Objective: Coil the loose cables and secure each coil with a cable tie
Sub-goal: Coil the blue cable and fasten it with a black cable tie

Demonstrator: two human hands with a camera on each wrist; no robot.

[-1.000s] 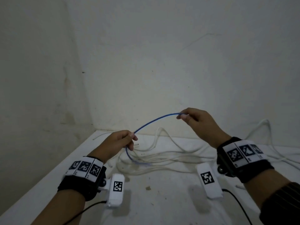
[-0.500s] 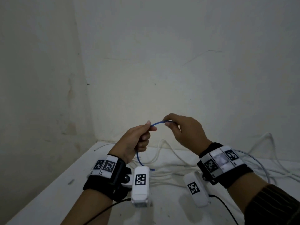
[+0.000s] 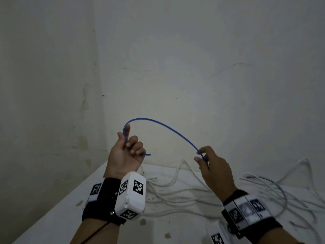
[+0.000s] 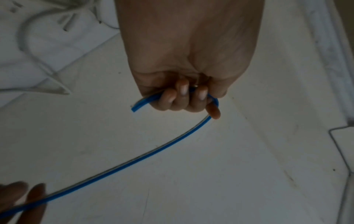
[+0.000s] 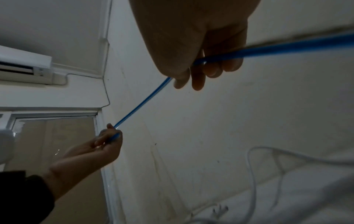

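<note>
A thin blue cable (image 3: 163,126) arcs in the air between my two hands above the white table (image 3: 61,210). My left hand (image 3: 127,149) is raised, palm toward me, fingers curled round the cable near its end; a short blue tip (image 3: 146,154) sticks out past the fist. The left wrist view shows the same cable (image 4: 166,145) gripped by the curled fingers (image 4: 184,97). My right hand (image 3: 204,160) pinches the cable lower to the right. In the right wrist view the cable (image 5: 141,104) runs from my right fingers (image 5: 197,75) to the left hand (image 5: 107,139).
Several loose white cables (image 3: 184,187) lie tangled across the table behind and under my hands, spreading to the right (image 3: 274,185). Walls meet in a corner (image 3: 98,103) at the table's far left. An air conditioner (image 5: 23,66) hangs high on the wall.
My hands, close together half a second ago, have drawn apart. The left hand rose and turned palm toward me; the right moved right and down, and the blue cable arcs wide again.
</note>
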